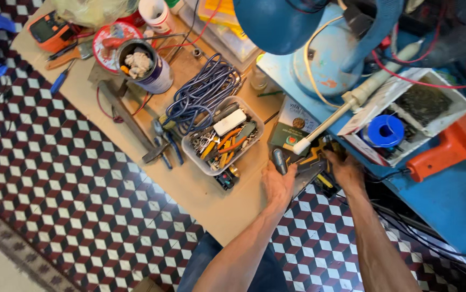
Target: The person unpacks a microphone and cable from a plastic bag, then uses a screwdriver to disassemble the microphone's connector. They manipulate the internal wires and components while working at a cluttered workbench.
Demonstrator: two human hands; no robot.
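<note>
The person's left hand (279, 184) is gripping a dark handle (280, 160) at the wooden table (189, 184) edge. Right hand (345, 167) is reaching into yellow-black tools (319, 154); can't tell its grip. Clear plastic tray (192, 150) sitting nearby.

I see a small dark tool (279, 160), upright-ish at the table's near right edge, beside a yellow-black gadget (319, 162) lying flat.

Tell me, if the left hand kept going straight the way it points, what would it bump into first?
The left hand points up the bench, fingers around a dark handle. Straight ahead, it would probably first meet the dark green card lying flat, then the white pipe. Depth is hard to judge from above.
</note>
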